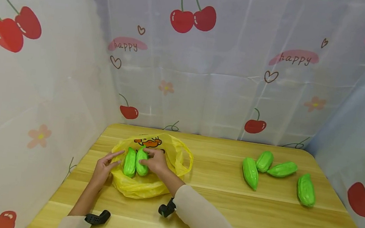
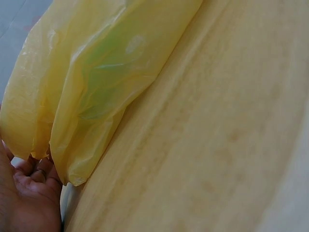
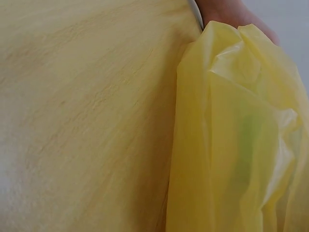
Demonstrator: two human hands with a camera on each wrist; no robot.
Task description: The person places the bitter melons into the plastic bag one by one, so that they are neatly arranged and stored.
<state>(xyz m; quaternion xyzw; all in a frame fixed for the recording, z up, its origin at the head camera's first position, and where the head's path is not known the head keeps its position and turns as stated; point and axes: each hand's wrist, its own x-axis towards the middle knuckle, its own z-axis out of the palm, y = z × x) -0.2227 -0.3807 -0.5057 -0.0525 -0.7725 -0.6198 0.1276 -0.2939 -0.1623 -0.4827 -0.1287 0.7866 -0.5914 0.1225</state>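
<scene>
A yellow plastic bag with handles lies spread with its mouth wide on the table, a cartoon printed on its far inner side. Two bright green, ridged, gourd-shaped things sit side by side in it. My right hand reaches over the bag and pinches the right green gourd-shaped thing between thumb and fingers. Beside it lies the left green gourd-shaped thing. At the bag's left rim my left hand holds the plastic, its fingers bent at the edge in the left wrist view. Green shows through the yellow film in both wrist views.
Several more green gourd-shaped things lie toward the right of the wooden table, one apart. A cherry-printed curtain hangs behind the table and along both sides. Black wrist cameras sit at both cuffs.
</scene>
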